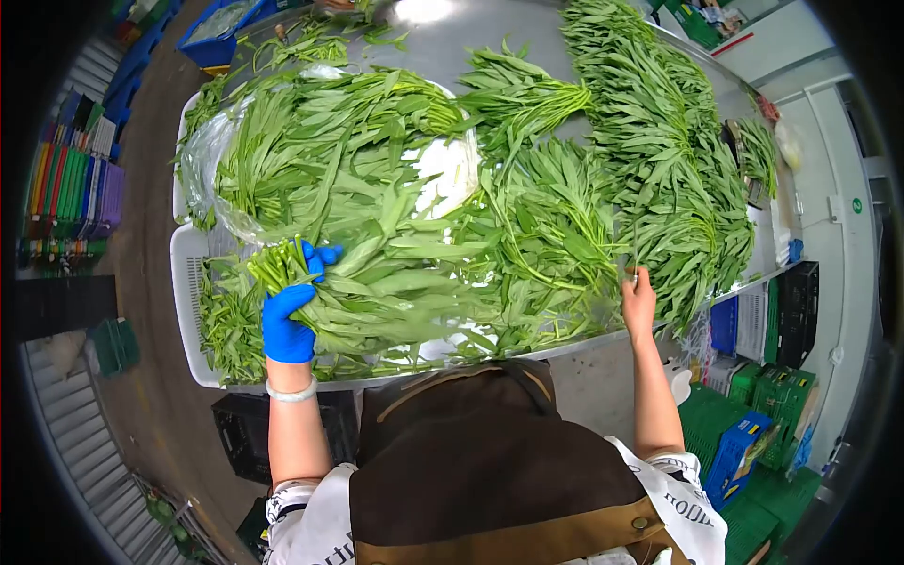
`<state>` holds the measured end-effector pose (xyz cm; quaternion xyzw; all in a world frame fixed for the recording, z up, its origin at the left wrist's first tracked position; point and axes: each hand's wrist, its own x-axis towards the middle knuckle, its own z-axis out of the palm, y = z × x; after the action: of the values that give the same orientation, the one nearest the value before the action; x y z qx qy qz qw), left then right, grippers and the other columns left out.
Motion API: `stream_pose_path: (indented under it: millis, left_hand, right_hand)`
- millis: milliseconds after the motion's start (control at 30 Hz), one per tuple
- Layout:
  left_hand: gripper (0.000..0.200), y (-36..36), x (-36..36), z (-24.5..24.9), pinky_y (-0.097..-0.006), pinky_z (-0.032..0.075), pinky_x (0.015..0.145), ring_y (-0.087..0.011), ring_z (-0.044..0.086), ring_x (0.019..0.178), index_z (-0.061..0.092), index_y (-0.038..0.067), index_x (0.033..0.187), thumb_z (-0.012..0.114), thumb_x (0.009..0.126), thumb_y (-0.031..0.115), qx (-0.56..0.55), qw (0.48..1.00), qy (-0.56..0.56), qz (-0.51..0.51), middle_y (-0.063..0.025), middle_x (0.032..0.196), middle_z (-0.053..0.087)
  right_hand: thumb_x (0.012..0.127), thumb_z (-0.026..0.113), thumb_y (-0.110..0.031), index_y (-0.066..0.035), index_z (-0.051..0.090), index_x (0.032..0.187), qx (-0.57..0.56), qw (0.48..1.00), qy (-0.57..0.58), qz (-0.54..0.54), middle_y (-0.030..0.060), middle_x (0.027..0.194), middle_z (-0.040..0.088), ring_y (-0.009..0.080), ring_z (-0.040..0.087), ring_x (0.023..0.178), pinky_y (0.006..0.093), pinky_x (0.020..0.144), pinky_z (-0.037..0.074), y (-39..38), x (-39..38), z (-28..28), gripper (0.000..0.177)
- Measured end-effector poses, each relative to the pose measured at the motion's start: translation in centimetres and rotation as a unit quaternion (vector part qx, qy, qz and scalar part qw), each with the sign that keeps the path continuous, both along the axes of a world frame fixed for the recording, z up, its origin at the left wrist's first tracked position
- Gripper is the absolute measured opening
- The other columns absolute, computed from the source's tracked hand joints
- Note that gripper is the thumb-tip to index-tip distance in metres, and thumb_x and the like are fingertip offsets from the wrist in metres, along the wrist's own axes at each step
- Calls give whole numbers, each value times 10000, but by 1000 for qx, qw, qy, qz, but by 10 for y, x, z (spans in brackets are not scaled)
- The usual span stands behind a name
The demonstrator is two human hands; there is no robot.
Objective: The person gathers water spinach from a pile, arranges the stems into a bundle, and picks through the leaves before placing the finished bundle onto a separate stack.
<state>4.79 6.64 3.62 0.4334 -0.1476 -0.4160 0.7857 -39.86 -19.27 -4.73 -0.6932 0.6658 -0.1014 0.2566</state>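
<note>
My left hand (290, 315), in a blue glove, is closed around the stems of a bunch of water spinach (395, 282). The pale green stem ends stick out to the left of the fist, while the long leaves fan to the right over the table. Bare and closed, my right hand (638, 299) is at the table's front edge, gripping a thin knife that points away from me; much of it blends into the leaves. Loose water spinach (556, 221) lies between my hands. Behind the left hand, more bunches (330, 141) rest on clear plastic.
A long row of bunched greens (659, 132) covers the metal table's (527, 28) right side. A white crate (191, 311) of greens stands at the left. Green crates (772, 405) and a blue crate (739, 457) are at the lower right. A co-worker's hand shows at the top edge.
</note>
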Motion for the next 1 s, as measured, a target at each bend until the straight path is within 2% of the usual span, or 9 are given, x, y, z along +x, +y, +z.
stream_pose_path:
  millis: [100, 233, 367, 533, 600, 733, 833, 900, 1000]
  left_hand:
    - [574, -10, -6, -5, -471, 340, 1061, -314, 574, 1028, 510, -24, 1152, 630, 608, 114, -8, 998, 33, -54, -115, 915, 609]
    - [559, -29, -42, 10, -472, 368, 1030, -302, 579, 957, 515, -23, 1142, 609, 607, 110, 73, 990, 49, -106, -110, 911, 602]
    - [560, -49, -71, 12, -443, 421, 933, -268, 567, 847, 528, -10, 1146, 617, 612, 129, 49, 977, 73, -194, -94, 853, 581]
    - [553, -54, -72, -4, -379, 472, 899, -266, 632, 921, 534, -56, 1195, 631, 674, 102, -37, 980, 175, -92, -154, 1011, 653]
    - [531, -52, -72, -31, -366, 487, 875, -259, 637, 899, 535, -61, 1193, 627, 697, 105, 15, 972, 233, 1, -148, 1031, 650]
    - [329, -62, -92, -32, -344, 496, 850, -228, 649, 864, 639, -74, 1034, 581, 765, 105, 53, 988, 105, 99, -129, 943, 684]
    - [382, -61, -88, -26, -335, 490, 859, -208, 634, 901, 585, -26, 1157, 549, 793, 86, 21, 981, 180, 75, -111, 1008, 664]
    - [430, -55, -85, -15, -342, 493, 859, -202, 610, 970, 549, 10, 1221, 538, 794, 60, 7, 970, 240, 31, -109, 1033, 641]
    - [546, -29, -75, -38, -333, 469, 900, -187, 577, 1030, 452, 24, 1319, 550, 782, 28, 11, 982, 189, 10, -95, 1143, 588]
  right_hand:
    - [816, 646, -140, -52, 443, 1304, -163, 946, 201, 197, 189, 1074, 594, 296, 580, 968, 371, 833, 458, -7, -10, -15, 536]
    - [775, 713, -212, -46, 377, 1373, -123, 955, -131, 237, 161, 1334, 481, 309, 443, 1247, 394, 1042, 346, -2, 99, 91, 705]
    - [633, 787, -425, -57, 350, 1401, 102, 788, -307, 523, 135, 1389, 433, 269, 388, 1304, 391, 1092, 286, 18, 189, 137, 957]
    - [605, 836, -217, -27, 209, 1447, 391, 677, -213, 586, 185, 1436, 347, 266, 316, 1341, 381, 1091, 276, 51, 199, 86, 1068]
    - [603, 817, -98, -16, 149, 1460, 334, 675, -260, 604, 178, 1420, 376, 229, 362, 1307, 377, 1070, 313, 75, 188, 53, 1089]
    - [687, 706, 53, -47, 238, 1446, 621, 719, -254, 183, 111, 1202, 571, 167, 565, 1027, 365, 912, 465, 125, 181, 52, 898]
    - [774, 690, -47, -49, 340, 1399, 638, 667, -358, 140, 73, 1103, 614, 174, 607, 918, 332, 829, 493, 117, 181, 18, 717]
    - [791, 690, -106, -37, 344, 1392, 500, 723, -422, 221, 92, 1106, 625, 221, 622, 932, 325, 837, 493, 100, 194, 28, 697]
    - [766, 714, -161, -8, 337, 1384, 277, 845, -272, 367, 161, 1162, 613, 265, 613, 1014, 326, 907, 468, 65, 195, 48, 740]
